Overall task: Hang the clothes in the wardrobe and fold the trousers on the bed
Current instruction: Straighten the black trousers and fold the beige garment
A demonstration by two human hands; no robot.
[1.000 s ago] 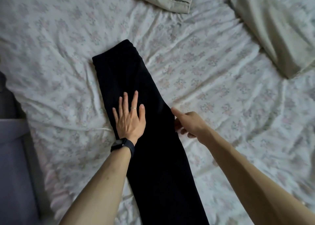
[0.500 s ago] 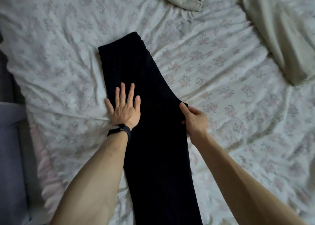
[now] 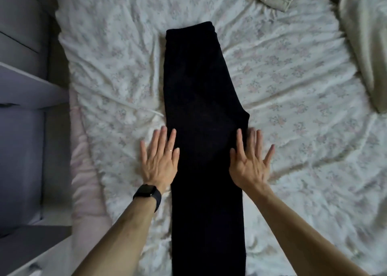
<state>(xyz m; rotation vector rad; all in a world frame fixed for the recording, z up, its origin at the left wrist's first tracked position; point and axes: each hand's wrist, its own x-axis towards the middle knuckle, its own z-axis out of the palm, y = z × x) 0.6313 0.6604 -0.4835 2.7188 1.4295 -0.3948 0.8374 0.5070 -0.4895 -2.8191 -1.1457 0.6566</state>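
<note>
Now smoothing trousers (image 3: 201, 129) on bed (image 3: 293, 76); left hand (image 3: 160, 162), right hand (image 3: 250, 164) flat, gripping nothing. Next, probably: fold hem to waist.

Grey furniture (image 3: 27, 87) beside the bed (image 3: 293, 76)

Dim, soft light; wide-angle bending at edges, slight motion blur throughout

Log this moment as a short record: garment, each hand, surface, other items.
garment: black trousers, laid flat, long and narrow
left: left hand flat, fingers straight, at the trousers' left edge
right: right hand flat, fingers spread, at the right edge
surface: wrinkled floral bed sheet
other: beige garment at far right; watch on left wrist
</note>
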